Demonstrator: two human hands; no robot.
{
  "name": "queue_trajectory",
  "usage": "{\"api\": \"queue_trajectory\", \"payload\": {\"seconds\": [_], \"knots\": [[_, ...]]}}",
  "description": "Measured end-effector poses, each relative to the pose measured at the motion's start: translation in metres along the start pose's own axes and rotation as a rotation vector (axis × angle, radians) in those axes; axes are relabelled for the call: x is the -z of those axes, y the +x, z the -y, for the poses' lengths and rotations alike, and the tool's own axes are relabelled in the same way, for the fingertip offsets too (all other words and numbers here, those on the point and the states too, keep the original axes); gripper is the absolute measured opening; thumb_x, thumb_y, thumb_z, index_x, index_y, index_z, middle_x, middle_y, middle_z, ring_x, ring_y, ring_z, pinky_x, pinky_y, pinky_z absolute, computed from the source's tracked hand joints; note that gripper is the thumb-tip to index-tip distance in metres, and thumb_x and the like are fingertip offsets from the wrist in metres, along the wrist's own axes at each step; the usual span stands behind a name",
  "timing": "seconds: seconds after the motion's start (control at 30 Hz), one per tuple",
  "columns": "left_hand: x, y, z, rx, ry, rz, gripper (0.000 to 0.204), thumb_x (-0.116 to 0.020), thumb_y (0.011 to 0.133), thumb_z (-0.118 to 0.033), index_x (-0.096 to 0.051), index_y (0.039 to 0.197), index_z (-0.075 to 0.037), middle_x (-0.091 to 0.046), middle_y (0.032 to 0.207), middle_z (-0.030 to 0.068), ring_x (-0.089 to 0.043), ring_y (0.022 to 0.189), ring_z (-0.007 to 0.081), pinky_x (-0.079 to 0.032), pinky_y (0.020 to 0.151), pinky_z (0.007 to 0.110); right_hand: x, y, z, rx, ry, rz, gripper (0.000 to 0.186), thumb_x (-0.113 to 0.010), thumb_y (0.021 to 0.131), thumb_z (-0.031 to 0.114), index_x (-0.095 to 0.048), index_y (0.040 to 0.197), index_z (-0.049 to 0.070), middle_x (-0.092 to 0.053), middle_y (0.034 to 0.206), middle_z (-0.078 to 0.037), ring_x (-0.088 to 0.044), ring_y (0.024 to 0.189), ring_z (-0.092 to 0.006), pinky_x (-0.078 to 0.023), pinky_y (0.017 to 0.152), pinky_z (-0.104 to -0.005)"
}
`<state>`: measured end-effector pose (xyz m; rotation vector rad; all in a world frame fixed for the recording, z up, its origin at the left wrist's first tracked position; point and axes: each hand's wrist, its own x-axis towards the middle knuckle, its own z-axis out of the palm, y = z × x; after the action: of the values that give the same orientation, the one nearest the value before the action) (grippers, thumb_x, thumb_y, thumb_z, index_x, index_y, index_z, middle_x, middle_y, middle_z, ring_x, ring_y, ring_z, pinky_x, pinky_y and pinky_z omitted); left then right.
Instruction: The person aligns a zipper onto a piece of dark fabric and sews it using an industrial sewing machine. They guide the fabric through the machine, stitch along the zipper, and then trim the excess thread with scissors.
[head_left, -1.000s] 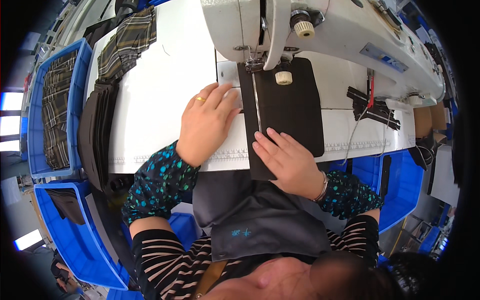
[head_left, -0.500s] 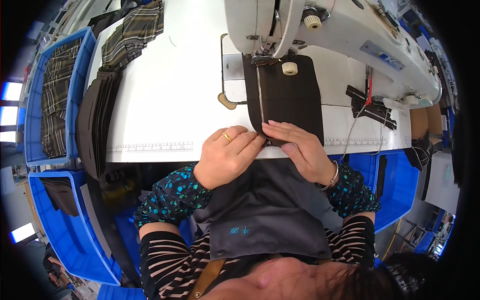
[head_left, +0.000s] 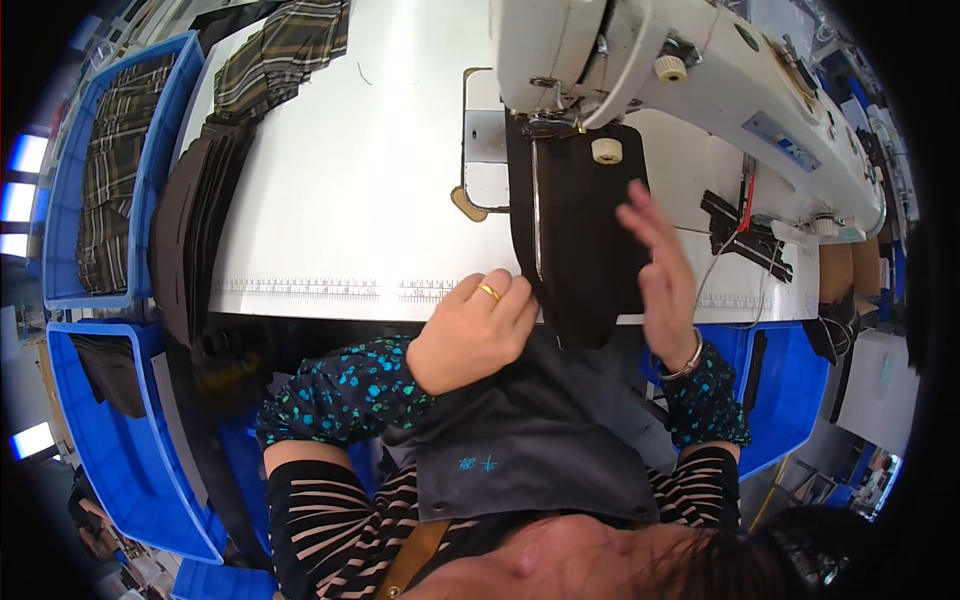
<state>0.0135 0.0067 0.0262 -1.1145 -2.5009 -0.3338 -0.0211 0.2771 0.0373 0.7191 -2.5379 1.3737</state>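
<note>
A dark brown fabric piece (head_left: 585, 240) lies under the needle area of a white sewing machine (head_left: 690, 90), its near end drooping over the table edge. Along its left side runs a zipper (head_left: 537, 200) with a pale line of teeth. My left hand (head_left: 480, 330), a gold ring on one finger, has its fingers curled and pinches the fabric's left edge near the table front. Over the fabric's right edge, my right hand (head_left: 662, 275) is lifted with fingers stretched out, holding nothing.
Stacked dark fabric pieces (head_left: 195, 230) and striped cloth (head_left: 285, 55) lie at the table's left. Blue bins (head_left: 150, 215) flank it, one holding striped fabric. Right of the machine are red-handled snips (head_left: 746, 200) and dark zipper scraps (head_left: 765, 250). A ruler strip (head_left: 300, 289) runs along the front.
My right hand has lifted off the fabric and moved right, fingers straightening. The fabric's near end now hangs over the table edge. My left hand stays at its left edge; the view has shifted slightly.
</note>
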Motion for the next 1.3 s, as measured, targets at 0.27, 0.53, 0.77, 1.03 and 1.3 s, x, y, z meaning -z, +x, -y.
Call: {"api": "queue_trajectory", "payload": {"seconds": [0.27, 0.53, 0.77, 1.03, 1.3], "knots": [[0.004, 0.022, -0.028, -0.139, 0.457, 0.111, 0.027, -0.063, 0.079, -0.019, -0.074, 0.086, 0.004, -0.063, 0.088, 0.0120, -0.057, 0.088, 0.0258, -0.052, 0.086, 0.040, 0.072, -0.013, -0.068, -0.699, 0.998, 0.292, 0.034, -0.054, 0.106, 0.014, -0.061, 0.137, 0.000, -0.067, 0.131, -0.014, -0.070, 0.093, -0.0203, -0.058, 0.083, -0.0358], [-0.001, 0.016, -0.021, -0.125, 0.341, 0.060, 0.025, -0.063, 0.077, -0.020, -0.075, 0.084, 0.002, -0.063, 0.090, 0.0110, -0.057, 0.090, 0.0260, -0.052, 0.088, 0.039, 0.017, -0.044, -0.019, 0.245, -0.450, 0.304, 0.036, -0.072, 0.069, 0.004, -0.077, 0.105, 0.003, -0.071, 0.118, -0.019, -0.065, 0.110, -0.0459, -0.055, 0.097, -0.0497], [0.002, 0.012, -0.017, -0.118, 0.260, 0.104, 0.021, -0.063, 0.077, -0.019, -0.075, 0.083, -0.003, -0.062, 0.094, 0.0095, -0.057, 0.093, 0.0260, -0.052, 0.091, 0.038, 0.019, -0.038, -0.019, 0.340, -0.482, 0.274, 0.021, -0.073, 0.069, 0.007, -0.076, 0.090, 0.002, -0.072, 0.115, -0.017, -0.067, 0.106, -0.0434, -0.057, 0.093, -0.0499], [0.010, -0.006, -0.018, -0.046, 0.109, 0.085, 0.013, -0.066, 0.077, -0.014, -0.073, 0.080, -0.003, -0.063, 0.092, 0.0088, -0.060, 0.087, 0.0236, -0.054, 0.089, 0.037, 0.031, -0.035, 0.018, 0.392, -0.389, -0.022, 0.008, -0.074, 0.082, 0.008, -0.071, 0.089, 0.007, -0.070, 0.095, -0.009, -0.069, 0.085, -0.0309, -0.059, 0.086, -0.0480], [0.018, -0.009, -0.009, -0.019, 0.008, 0.222, 0.019, -0.070, 0.079, -0.015, -0.074, 0.090, -0.001, -0.059, 0.081, 0.0044, -0.059, 0.079, 0.0197, -0.050, 0.074, 0.032, -0.040, -0.024, 0.030, 0.271, -0.480, 0.307, 0.053, -0.078, 0.087, 0.032, -0.069, 0.135, 0.010, -0.060, 0.146, -0.015, -0.059, 0.130, -0.0335, -0.046, 0.110, -0.0528]]}}
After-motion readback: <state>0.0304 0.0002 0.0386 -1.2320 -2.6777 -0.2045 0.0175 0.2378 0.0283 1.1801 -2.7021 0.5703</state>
